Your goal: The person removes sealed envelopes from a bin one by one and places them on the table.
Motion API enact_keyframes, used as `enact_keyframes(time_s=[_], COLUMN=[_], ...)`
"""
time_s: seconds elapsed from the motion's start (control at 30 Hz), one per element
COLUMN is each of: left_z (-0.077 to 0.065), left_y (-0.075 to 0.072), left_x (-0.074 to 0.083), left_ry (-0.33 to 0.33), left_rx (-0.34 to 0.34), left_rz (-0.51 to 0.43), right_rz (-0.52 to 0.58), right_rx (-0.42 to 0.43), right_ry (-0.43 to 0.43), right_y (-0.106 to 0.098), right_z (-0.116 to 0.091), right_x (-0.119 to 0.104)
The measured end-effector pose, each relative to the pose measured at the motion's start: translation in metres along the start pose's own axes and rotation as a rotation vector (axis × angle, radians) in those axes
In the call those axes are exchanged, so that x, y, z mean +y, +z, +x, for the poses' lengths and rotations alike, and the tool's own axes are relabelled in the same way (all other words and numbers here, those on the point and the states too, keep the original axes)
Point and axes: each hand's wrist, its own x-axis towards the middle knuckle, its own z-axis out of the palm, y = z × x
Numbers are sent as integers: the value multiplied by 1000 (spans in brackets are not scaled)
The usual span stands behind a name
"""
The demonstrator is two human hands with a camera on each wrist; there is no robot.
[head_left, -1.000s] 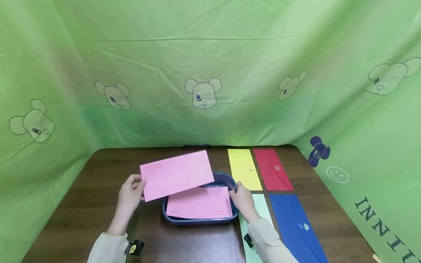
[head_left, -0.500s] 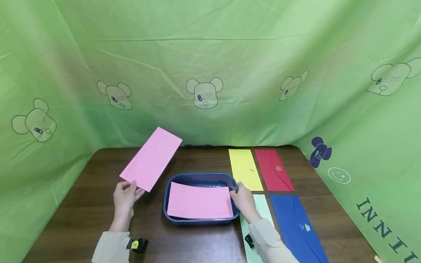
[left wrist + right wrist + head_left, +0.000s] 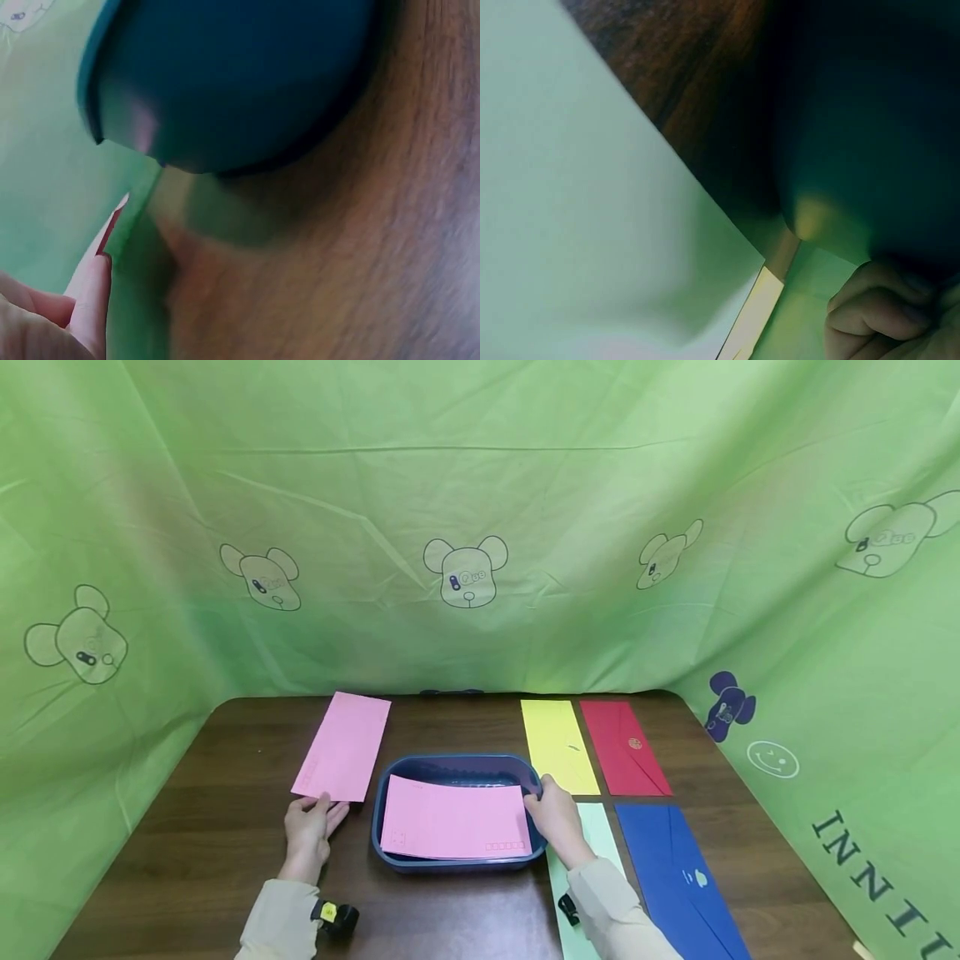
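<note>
My left hand (image 3: 307,833) pinches the near short edge of a pink envelope (image 3: 343,747), thumb on top, left of the basin. The envelope lies lengthwise away from me, low over the table's far left part. In the left wrist view it shows only as a thin edge past the thumb (image 3: 91,304). My right hand (image 3: 557,820) grips the right rim of a dark blue plastic basin (image 3: 459,865), its fingers (image 3: 877,311) curled there in the right wrist view. Inside the basin rests a stack of pink envelopes (image 3: 453,820).
To the right, a yellow envelope (image 3: 558,743) and a red envelope (image 3: 622,747) lie behind a pale green envelope (image 3: 596,827) and a blue envelope (image 3: 675,868). My right forearm crosses the pale green one. A green curtain (image 3: 465,652) hangs around the brown wooden table (image 3: 180,843).
The pink envelope has left its place above the basin, swung round to point away from me and come down at the left. My right hand stays on the basin's rim.
</note>
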Motion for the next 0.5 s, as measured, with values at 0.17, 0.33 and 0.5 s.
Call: enact_keyframes(time_s=[0.17, 0.33, 0.5], left_z=[2, 4, 4], left_y=[0, 1, 3], left_x=[-7, -12, -15], left_ry=[-31, -51, -62], left_rx=[-7, -17, -28], left_rz=[-26, -22, 16], right_rz=[-3, 3, 3], right_rx=[8, 8, 13], right_ry=[-4, -4, -12], right_y=[0, 0, -1], right_z=[0, 0, -1], right_x=[0, 0, -1])
